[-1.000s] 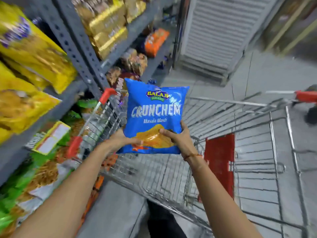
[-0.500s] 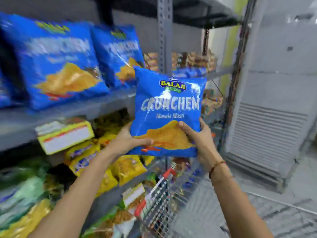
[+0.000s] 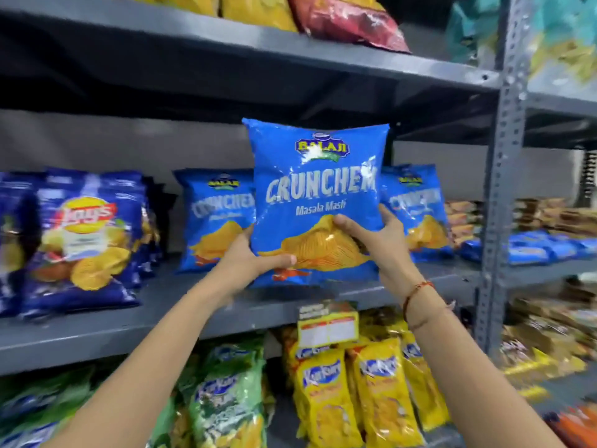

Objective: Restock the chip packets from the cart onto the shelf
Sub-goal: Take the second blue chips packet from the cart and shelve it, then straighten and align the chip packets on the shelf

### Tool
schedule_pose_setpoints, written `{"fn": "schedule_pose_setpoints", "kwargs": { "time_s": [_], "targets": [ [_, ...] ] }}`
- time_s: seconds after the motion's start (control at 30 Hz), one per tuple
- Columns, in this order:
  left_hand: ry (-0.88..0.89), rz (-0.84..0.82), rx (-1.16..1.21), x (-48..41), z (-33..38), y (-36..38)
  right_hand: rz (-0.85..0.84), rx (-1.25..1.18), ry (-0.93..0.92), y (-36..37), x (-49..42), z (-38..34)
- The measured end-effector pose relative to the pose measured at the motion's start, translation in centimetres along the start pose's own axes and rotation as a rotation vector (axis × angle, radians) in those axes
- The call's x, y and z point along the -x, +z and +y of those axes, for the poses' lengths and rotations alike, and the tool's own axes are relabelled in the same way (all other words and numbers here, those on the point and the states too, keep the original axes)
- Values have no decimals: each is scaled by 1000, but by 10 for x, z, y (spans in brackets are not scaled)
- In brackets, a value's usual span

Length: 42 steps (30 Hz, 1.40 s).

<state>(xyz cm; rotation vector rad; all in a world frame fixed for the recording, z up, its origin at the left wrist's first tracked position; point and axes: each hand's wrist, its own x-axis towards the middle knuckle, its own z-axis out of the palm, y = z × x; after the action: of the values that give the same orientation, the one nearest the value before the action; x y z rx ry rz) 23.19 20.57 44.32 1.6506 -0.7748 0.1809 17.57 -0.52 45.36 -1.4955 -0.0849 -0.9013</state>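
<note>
I hold a blue Crunchem chip packet upright in front of the grey middle shelf. My left hand grips its lower left corner and my right hand grips its lower right side. The packet hangs just above the shelf's front part, between two matching blue Crunchem packets, one to the left and one to the right, both standing further back on the shelf. The cart is out of view.
Dark blue Lay's packets fill the shelf's left part. The shelf above carries yellow and red packets. Below hang yellow and green packets and a price tag. A perforated grey upright bounds the bay at right.
Both hands have lifted the packet from over the cart up to the middle shelf. My view swung from the cart to face the shelf squarely.
</note>
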Motion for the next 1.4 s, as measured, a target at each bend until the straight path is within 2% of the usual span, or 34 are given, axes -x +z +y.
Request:
{"fn": "schedule_pose_setpoints", "kwargs": {
  "time_s": [0.17, 0.33, 0.6, 0.73, 0.8, 0.9, 1.0, 1.1, 1.17, 1.23, 1.33, 1.4],
  "targets": [
    [-89, 140, -8, 0, -13, -65, -137, -19, 47, 78, -17, 11],
    [-168, 218, 4, -2, -33, -99, -257, -82, 74, 128, -27, 32],
    [-234, 144, -55, -9, -57, -108, -278, -95, 169, 148, -30, 69],
    [-296, 121, -27, -10, -60, -107, -272, 17, 186, 147, -30, 73],
    [-329, 144, -52, -8, -58, -108, -245, 108, 142, 147, -26, 69],
    [-304, 243, -243, 1, -48, -109, -144, 240, 32, 147, -15, 59],
    [-194, 268, -346, 26, -34, -112, -33, 372, -206, 151, 6, 44],
    [9, 328, -509, 58, -17, -128, 23, 460, -430, 168, 32, 21],
    [118, 432, -636, 74, -7, -149, -60, 459, -490, 187, 47, 7],
    [134, 539, -674, 82, -1, -175, -260, 336, -425, 211, 59, -5],
    [-22, 575, -619, 89, -7, -210, -508, 168, -205, 251, 70, -14],
    [-174, 538, -548, 91, -16, -227, -565, 143, -80, 276, 73, -10]
  ]
}}
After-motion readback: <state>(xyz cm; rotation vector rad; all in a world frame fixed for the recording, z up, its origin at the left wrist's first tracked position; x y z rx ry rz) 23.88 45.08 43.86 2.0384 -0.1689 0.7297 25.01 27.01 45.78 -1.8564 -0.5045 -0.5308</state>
